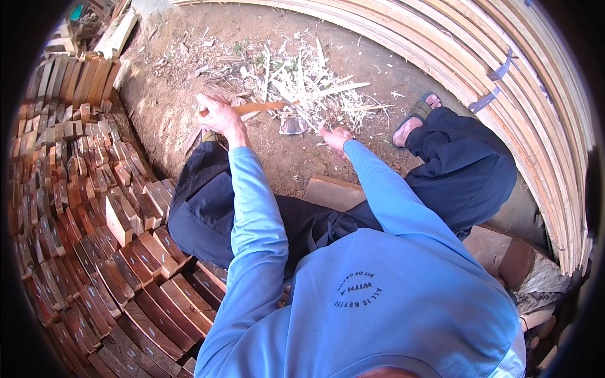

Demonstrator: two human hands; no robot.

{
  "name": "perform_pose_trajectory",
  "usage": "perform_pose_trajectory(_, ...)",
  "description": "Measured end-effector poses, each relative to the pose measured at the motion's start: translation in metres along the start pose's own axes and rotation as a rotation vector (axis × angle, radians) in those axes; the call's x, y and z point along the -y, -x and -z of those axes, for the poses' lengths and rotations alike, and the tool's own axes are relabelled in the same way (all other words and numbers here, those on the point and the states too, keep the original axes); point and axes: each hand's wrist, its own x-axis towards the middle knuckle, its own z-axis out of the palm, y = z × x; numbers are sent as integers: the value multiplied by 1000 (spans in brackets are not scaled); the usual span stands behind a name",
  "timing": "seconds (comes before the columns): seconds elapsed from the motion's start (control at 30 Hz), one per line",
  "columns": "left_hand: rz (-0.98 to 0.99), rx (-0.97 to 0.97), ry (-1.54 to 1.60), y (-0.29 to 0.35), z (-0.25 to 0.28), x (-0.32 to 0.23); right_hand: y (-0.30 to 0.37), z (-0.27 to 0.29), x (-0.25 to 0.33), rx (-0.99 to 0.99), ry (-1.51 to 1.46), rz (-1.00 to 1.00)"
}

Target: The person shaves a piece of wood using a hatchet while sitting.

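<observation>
My left hand is closed around the near end of an orange-brown wooden strip. The strip points right, its far end over a heap of pale wood shavings. My right hand is lower and further right, at the heap's near edge, its fingers curled; what they grip, if anything, is too small to make out. Between the hands, below the strip, a shiny greyish piece shows against the dirt; its kind is unclear.
Stacked wood blocks fill the left side. Long pale boards curve along the right, with dark ties around them. My sandalled foot is right of the shavings. A reddish-brown slab lies between my legs on the dirt ground.
</observation>
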Motion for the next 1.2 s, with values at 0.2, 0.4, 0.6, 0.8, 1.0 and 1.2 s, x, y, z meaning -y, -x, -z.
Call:
perform_pose_trajectory(0.2, 25, 81, -18, 0, 4, -5, -2, 9, 18, 19, -104, 86)
perform_pose_trajectory(0.4, 15, 126, 3, 5, 4, -7, -9, -7, 5, 104, -141, 78)
perform_pose_trajectory(0.6, 5, 114, 1, 5, 7, -4, -13, -6, 4, -62, -23, 33)
perform_pose_trajectory(0.8, 41, 91, 66, 1, 3, -3, -14, 1, 13, 119, -278, 200)
perform_pose_trajectory(1.0, 73, -19, 83, -4, 9, 0, -13, -1, -5, -7, 64, -28)
perform_pose_trajectory(1.2, 11, 103, -62, 4, 10, -8, -7, -7, 4, -7, -196, 123)
